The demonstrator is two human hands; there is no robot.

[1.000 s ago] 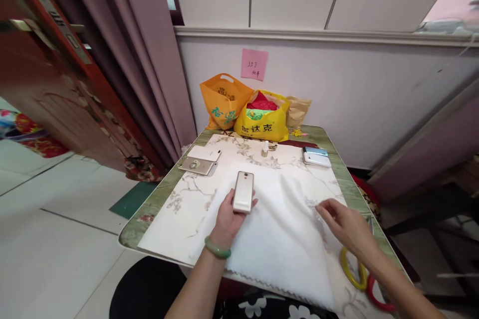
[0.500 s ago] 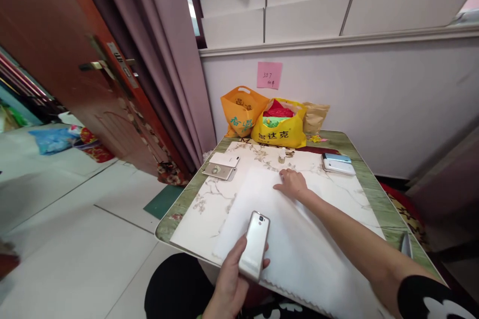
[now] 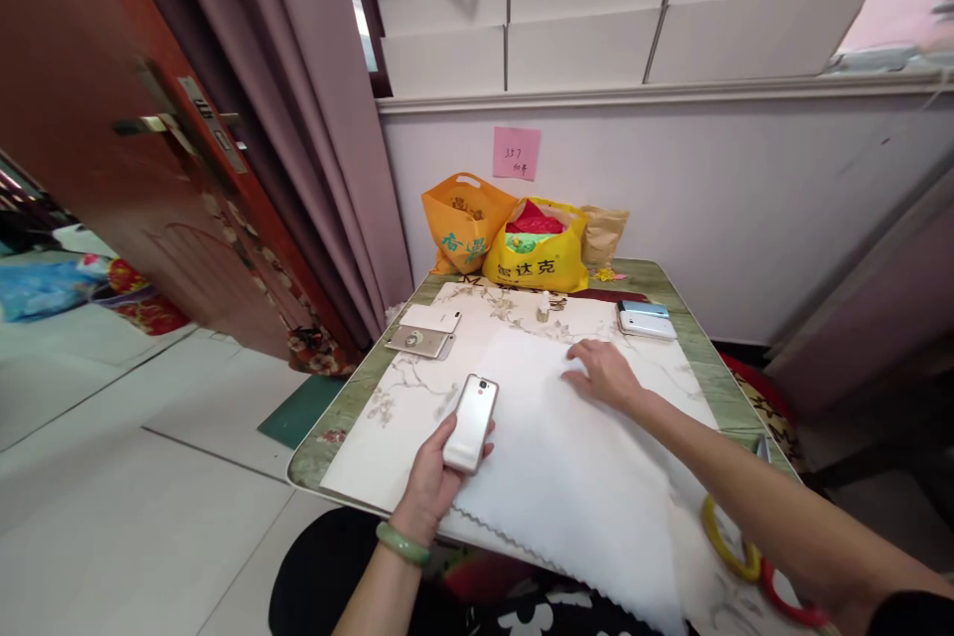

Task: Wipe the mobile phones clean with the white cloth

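While phone [image 3: 472, 422] in left hand [image 3: 430, 479], "357" on pink note [image 3: 516, 153]

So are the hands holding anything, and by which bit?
The left hand holds a phone by the edges of its lower half; the right hand holds nothing visible.

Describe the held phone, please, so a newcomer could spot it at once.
Find the table, then the white cloth on it. By the cloth's left edge, the left grip holds the phone, camera side showing; the other phones lie unheld on the table.
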